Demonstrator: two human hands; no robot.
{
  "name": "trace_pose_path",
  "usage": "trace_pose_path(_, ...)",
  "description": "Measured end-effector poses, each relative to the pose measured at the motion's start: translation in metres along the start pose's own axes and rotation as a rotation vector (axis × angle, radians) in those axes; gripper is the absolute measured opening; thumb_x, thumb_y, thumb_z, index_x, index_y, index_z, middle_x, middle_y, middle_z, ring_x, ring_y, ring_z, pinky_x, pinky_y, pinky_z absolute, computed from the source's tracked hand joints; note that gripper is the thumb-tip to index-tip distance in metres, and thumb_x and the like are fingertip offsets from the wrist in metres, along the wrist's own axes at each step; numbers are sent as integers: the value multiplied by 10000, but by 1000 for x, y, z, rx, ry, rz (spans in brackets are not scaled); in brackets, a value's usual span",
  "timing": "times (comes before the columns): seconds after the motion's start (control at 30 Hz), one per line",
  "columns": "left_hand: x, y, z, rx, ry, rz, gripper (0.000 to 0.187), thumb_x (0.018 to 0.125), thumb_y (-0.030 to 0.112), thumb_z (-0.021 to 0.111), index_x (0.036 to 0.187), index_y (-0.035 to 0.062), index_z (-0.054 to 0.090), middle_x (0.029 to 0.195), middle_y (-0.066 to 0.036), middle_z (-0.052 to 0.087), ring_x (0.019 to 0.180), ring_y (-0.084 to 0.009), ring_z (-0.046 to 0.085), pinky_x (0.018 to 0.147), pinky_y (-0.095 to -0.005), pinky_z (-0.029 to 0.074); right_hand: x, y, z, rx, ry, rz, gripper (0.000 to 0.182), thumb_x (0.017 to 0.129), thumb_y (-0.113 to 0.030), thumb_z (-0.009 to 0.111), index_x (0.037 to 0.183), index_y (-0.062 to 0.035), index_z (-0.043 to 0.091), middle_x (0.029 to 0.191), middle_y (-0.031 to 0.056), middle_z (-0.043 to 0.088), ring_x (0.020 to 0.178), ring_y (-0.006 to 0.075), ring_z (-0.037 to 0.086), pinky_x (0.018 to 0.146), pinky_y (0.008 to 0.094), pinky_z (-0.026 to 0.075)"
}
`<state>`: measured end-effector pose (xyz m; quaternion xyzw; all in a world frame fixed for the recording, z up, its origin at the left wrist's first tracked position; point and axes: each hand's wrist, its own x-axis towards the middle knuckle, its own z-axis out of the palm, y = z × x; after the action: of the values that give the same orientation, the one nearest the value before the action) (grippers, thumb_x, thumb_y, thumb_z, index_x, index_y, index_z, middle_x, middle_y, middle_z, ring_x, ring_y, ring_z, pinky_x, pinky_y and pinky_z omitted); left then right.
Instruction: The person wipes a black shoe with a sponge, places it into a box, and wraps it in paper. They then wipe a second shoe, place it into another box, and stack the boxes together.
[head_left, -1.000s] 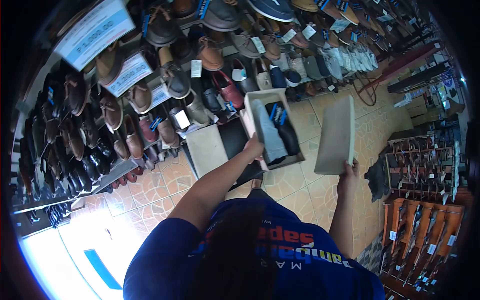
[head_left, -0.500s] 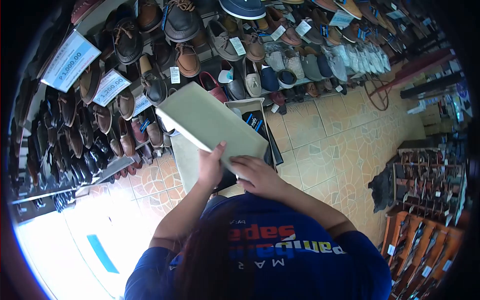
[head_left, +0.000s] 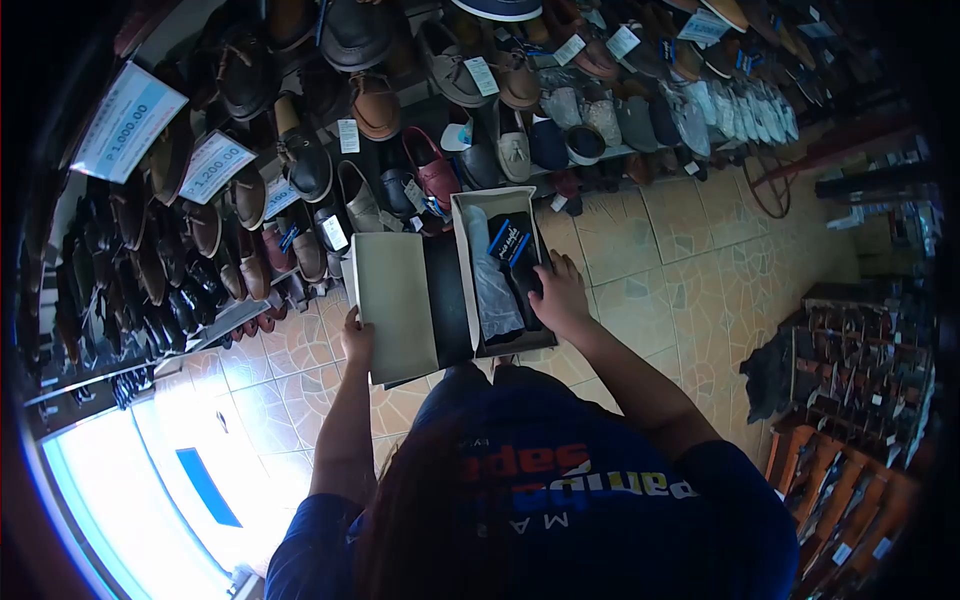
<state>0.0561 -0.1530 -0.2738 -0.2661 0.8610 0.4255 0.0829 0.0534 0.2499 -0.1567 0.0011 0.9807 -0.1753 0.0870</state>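
Observation:
An open shoe box (head_left: 547,310) lies in front of me, with dark shoes and a clear plastic wrapping (head_left: 489,283) inside. A black and blue label (head_left: 511,241) shows on the dark contents. My right hand (head_left: 561,297) rests at the box's right wall, fingers apart, the thumb over the edge. To the left of the box lies a pale lid (head_left: 394,305), and a dark flat surface (head_left: 448,295) shows between the two. My left hand (head_left: 357,338) is at the lid's lower left edge, its fingers closed round that edge.
Shelves of shoes (head_left: 433,168) with price cards (head_left: 217,165) run across the top and left. Tiled floor (head_left: 645,280) extends to the right. A wooden rack (head_left: 840,500) stands at the lower right, and a bright doorway (head_left: 130,500) is at the lower left.
The pale lid has moved down and left from over the box, uncovering its contents. My hands have moved apart, the left to the lid's left edge, the right to the box's right wall.

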Motion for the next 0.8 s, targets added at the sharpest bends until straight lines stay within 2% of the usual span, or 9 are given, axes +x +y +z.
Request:
trace_pose_path(0.1, 13, -8, 12, 256, -124, -36, 586, 698, 121, 552, 1283, 142, 516, 821, -102, 643, 733, -218, 632, 649, -379, 495, 2, -16, 4, -143, 21, 76, 562, 734, -300, 676, 1192, -14, 519, 1378, 188, 331, 1300, 367, 282, 1040, 505, 265)
trace_pose_path(0.13, 13, -4, 15, 386, -139, -67, 613, 703, 128, 560, 1311, 134, 474, 934, -122, 617, 856, -250, 599, 737, -396, 477, 4, -20, 5, -173, -40, 117, 669, 700, -352, 701, 1216, 16, 486, 1386, 184, 320, 1308, 363, 272, 1048, 513, 256)
trace_pose_path(0.2, 8, 9, 23, 664, -164, -122, 680, 714, 142, 576, 1367, 119, 389, 1160, -163, 564, 1101, -313, 531, 911, -432, 440, 7, -27, 3, -200, -69, 188, 680, 672, -382, 719, 1181, 24, 523, 1393, 182, 314, 1310, 362, 268, 1046, 522, 256)
trace_pose_path(0.3, -4, 45, 32, 703, -110, 14, 776, 733, 197, 611, 1413, 74, 258, 1370, -181, 365, 1293, -371, 311, 1067, -451, 286, 14, -32, 1, -154, -106, 260, 646, 646, -405, 736, 1099, 32, 589, 1401, 180, 315, 1314, 355, 266, 1056, 516, 248)
trace_pose_path(0.43, -28, 105, 52, 366, -118, 709, 768, 764, 252, 639, 1397, 39, 261, 1414, -190, 306, 1336, -374, 234, 1099, -473, 195, 14, -21, 7, 14, 106, 278, 565, 631, -394, 743, 977, 43, 652, 1292, 189, 462, 1256, 340, 371, 1033, 464, 309)
trace_pose_path(0.53, -65, 172, 53, 270, -268, 967, 757, 759, 253, 658, 1379, 35, 280, 1419, -189, 301, 1334, -377, 236, 1096, -496, 180, 9, -10, -2, 246, 205, 204, 532, 627, -337, 756, 970, 54, 646, 1043, 185, 614, 1041, 289, 573, 894, 375, 451)
trace_pose_path(0.63, -74, 198, 64, 274, -407, 991, 815, 768, 350, 654, 1402, 39, 246, 1433, -177, 286, 1353, -367, 212, 1090, -547, 145, -3, -11, -31, 956, 84, 527, 456, 636, -271, 766, 941, 48, 649, 847, 141, 655, 777, 216, 648, 714, 300, 508)
trace_pose_path(0.67, -77, 202, 67, 317, -433, 968, 833, 766, 372, 655, 1408, 42, 237, 1436, -176, 281, 1356, -366, 207, 1090, -555, 137, -7, -11, -34, 1288, 45, 527, 367, 693, -219, 744, 925, 44, 634, 829, 113, 656, 681, 158, 635, 653, 250, 501)
trace_pose_path(0.8, -82, 209, 67, 600, -518, 996, 908, 732, 466, 666, 1434, 97, 222, 1476, -191, 185, 1390, -367, 91, 1073, -620, 67, -26, -16, -59, 1649, 2, 570, 324, 765, -210, 698, 937, 48, 604, 846, 106, 655, 695, 157, 630, 660, 264, 501)
